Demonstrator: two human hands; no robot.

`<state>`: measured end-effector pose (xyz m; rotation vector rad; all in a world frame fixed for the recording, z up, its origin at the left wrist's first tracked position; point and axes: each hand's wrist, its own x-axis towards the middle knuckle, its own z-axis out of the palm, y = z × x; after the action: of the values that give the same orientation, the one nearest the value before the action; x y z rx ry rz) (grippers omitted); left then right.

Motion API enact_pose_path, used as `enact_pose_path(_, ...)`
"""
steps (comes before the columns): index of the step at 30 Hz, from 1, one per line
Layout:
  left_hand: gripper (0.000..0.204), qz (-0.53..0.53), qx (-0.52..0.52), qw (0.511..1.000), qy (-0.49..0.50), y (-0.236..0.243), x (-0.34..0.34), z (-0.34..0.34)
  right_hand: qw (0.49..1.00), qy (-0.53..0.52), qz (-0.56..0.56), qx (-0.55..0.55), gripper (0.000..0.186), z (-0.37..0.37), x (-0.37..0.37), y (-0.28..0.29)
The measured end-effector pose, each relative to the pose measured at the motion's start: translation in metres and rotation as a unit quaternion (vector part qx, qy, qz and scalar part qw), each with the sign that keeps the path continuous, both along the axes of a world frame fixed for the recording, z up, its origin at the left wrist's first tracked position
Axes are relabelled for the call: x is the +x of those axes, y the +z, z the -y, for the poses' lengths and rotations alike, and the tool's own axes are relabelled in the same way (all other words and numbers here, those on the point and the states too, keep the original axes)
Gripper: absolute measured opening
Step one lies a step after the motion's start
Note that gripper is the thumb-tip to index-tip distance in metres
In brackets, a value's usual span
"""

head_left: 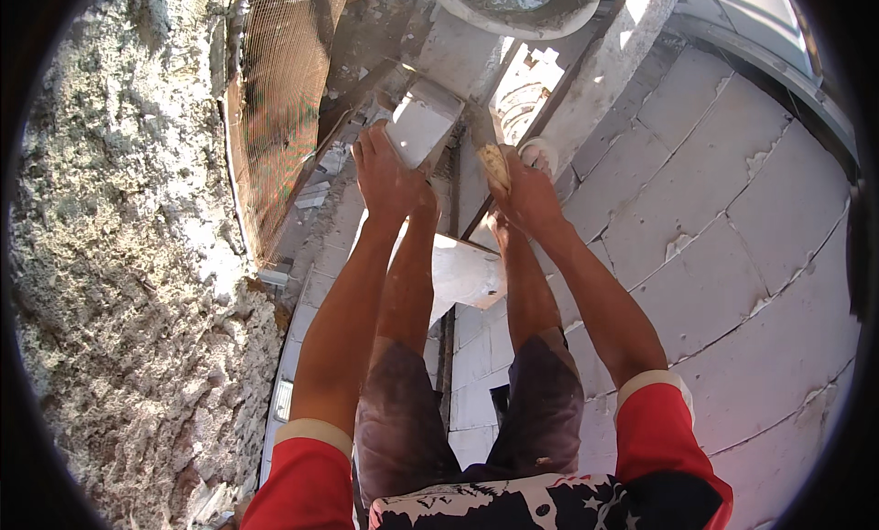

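My left hand point(389, 178) grips the near left edge of a small white block point(423, 123), its fingers along the side. The block is tilted, with a smooth face turned up. In my right hand point(529, 193) is a flat-bladed tool point(495, 167) with a worn yellowish-brown part by the fingers. Its grey blade points away from me, close to the block's right side; I cannot make out the exact kind of tool. Just past the right knuckles sits a round whitish thing point(540, 153), partly hidden.
A wall of large white blocks point(714, 210) with mortar-smeared joints fills the right. Rough, lumpy plaster point(137, 301) covers the left side, beside a mesh panel point(284, 100). At the top stands a round basin point(586, 17) with grey wet contents. A pale board point(467, 272) lies between my legs.
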<state>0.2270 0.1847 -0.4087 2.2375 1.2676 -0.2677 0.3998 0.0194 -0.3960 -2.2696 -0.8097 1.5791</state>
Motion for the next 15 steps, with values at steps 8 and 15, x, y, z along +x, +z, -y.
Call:
enact_pose_path(8,0.077,0.064,0.007,0.998,-0.018,-0.019,0.016,-0.020,0.994,-0.014,0.038,0.101,0.060,0.002,0.020,-0.028)
enact_pose_path(15,0.080,0.067,-0.038,0.997,-0.029,-0.019,0.010,-0.015,0.995,-0.030,0.022,0.096,0.058,0.017,0.016,-0.019)
